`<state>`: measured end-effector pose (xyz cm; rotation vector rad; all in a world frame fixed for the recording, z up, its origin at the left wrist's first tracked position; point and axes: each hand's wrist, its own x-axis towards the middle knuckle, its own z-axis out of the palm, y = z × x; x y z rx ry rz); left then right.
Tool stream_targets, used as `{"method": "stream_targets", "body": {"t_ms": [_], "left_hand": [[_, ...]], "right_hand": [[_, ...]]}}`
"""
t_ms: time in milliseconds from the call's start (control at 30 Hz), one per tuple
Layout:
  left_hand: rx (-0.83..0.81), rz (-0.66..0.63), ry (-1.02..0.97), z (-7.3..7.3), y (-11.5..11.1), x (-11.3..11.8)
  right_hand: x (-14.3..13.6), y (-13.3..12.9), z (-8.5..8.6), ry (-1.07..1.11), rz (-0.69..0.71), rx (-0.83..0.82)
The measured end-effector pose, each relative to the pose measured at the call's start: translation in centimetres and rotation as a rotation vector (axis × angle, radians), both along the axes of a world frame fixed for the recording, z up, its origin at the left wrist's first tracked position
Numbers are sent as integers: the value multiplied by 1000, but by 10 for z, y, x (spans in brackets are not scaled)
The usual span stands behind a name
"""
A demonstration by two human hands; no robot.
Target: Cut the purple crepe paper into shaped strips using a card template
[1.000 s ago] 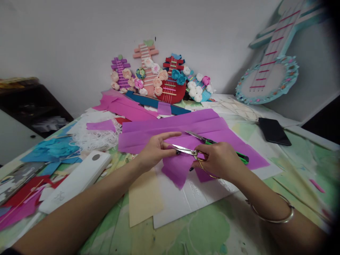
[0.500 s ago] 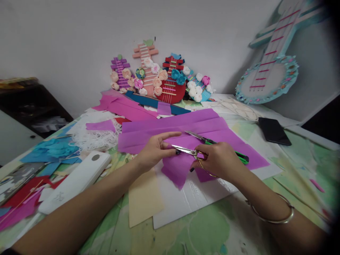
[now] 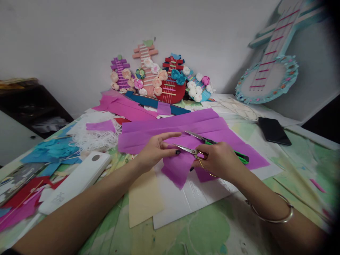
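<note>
My right hand (image 3: 220, 161) grips a pair of scissors (image 3: 190, 150) by gold-coloured handles, its blades pointing left. In my left hand (image 3: 156, 148), thumb and fingers pinch a small piece of purple crepe paper (image 3: 176, 171) at its upper edge, close to the scissor tips. The piece hangs over a white board. Behind both hands a large purple crepe paper sheet (image 3: 156, 129) lies spread out. A green-handled cutter knife (image 3: 205, 140) rests on that sheet, partly hidden behind my right hand.
On the left are a white glue gun-like device (image 3: 77, 182), shredded white paper (image 3: 92, 136) and blue paper scraps (image 3: 55, 147). Decorated paper instruments (image 3: 170, 88) lean on the wall. A black phone (image 3: 275, 131) lies at right. A white board (image 3: 183, 209) and beige card (image 3: 145, 202) lie in front.
The scissor blades have closed slightly, with their tips shifted a little right. Both hands stay in nearly the same place.
</note>
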<state>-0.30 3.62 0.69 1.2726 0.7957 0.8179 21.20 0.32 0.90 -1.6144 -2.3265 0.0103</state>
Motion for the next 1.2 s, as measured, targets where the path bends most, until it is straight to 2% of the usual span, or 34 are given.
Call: {"method": "stream_targets", "body": {"t_ms": [133, 300, 500, 733, 1200], "left_hand": [[18, 1, -32, -3, 2, -2], [27, 100, -36, -4, 5, -5], [20, 197, -65, 1, 5, -7], [28, 232, -49, 6, 1, -6], [-21, 241, -98, 5, 2, -4]], "right_hand": [[3, 2, 0, 122, -15, 41], [9, 3, 4, 205, -57, 87], [10, 1, 6, 76, 7, 123], [7, 0, 2, -80, -19, 203], [6, 0, 3, -105, -44, 149]]}}
